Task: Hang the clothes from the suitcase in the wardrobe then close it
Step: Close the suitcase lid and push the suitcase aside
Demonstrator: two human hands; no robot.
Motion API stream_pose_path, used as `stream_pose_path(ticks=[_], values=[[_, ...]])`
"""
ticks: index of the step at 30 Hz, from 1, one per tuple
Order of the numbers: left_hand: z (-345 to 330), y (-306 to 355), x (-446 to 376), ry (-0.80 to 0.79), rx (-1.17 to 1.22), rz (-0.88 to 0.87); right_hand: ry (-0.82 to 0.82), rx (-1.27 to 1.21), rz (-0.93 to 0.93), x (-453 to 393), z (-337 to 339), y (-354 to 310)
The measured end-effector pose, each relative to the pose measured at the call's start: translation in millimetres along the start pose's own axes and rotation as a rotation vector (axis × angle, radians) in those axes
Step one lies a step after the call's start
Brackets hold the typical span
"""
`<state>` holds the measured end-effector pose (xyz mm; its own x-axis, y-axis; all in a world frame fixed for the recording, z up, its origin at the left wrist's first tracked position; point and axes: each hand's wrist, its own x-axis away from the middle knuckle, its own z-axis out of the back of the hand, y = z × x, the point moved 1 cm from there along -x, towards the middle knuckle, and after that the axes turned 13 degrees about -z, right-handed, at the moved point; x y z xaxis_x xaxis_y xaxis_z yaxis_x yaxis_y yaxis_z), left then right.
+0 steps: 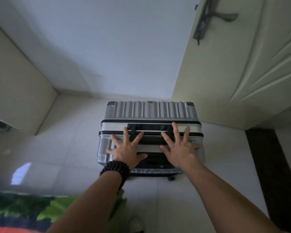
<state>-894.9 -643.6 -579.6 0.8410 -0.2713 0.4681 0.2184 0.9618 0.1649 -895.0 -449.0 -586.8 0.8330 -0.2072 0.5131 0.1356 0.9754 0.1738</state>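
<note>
A silver ribbed hard-shell suitcase [149, 111] stands closed on the pale tiled floor against the wall, its black carry handle [148, 127] facing up. My left hand [126, 148], with a dark bead bracelet at the wrist, lies flat with spread fingers on the suitcase's near left side. Fingers splayed and straight, my right hand [178, 148] rests flat on its near right side. Neither hand grips the handle. No clothes show.
A cream panelled door [259, 64] with a dark lever handle [208, 17] stands at the right. A cream cabinet side [15, 81] fills the left. Green and orange patterned fabric [23, 212] lies at the bottom left. A dark threshold strip [267, 165] runs along the right floor.
</note>
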Motion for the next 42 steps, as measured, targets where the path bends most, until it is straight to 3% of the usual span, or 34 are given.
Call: stream_pose_path(ticks=[10, 25, 42], values=[[100.8, -88.8, -146.5, -0.035, -0.035, 0.001, -0.033, -0.006, 0.005, -145.5, 100.4, -73.5], [211.8, -170.8, -317.6, -0.060, -0.046, 0.017, 0.023, -0.028, 0.022, -311.3, 210.1, -142.6], [244.3, -208.3, -372.4, -0.061, -0.091, -0.066, 0.053, -0.080, -0.076, -362.9, 237.0, -174.1]])
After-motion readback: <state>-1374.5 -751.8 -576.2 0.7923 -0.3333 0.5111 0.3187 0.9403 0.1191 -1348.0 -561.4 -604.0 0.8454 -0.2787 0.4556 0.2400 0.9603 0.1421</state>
